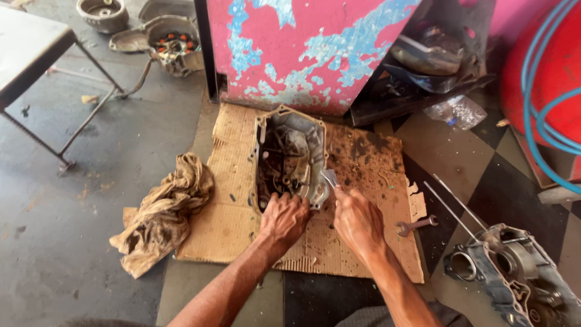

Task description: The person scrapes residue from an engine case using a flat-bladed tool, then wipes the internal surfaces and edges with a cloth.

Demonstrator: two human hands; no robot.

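Both forearms reach up from the bottom edge to a grimy metal engine case half [289, 158] lying open side up on a sheet of oil-stained cardboard [363, 242] on the floor. Closed around the case's near rim, the left hand [284, 219] steadies it, while the right hand [357, 219] is closed on a small flat metal tool [330, 179] whose tip touches the case's right edge. A dirty rag [164, 212] lies just left of the cardboard, a wrench [416, 225] at its right edge, and another engine case [514, 278] with two long rods [454, 209] sits further right on the checkered floor.
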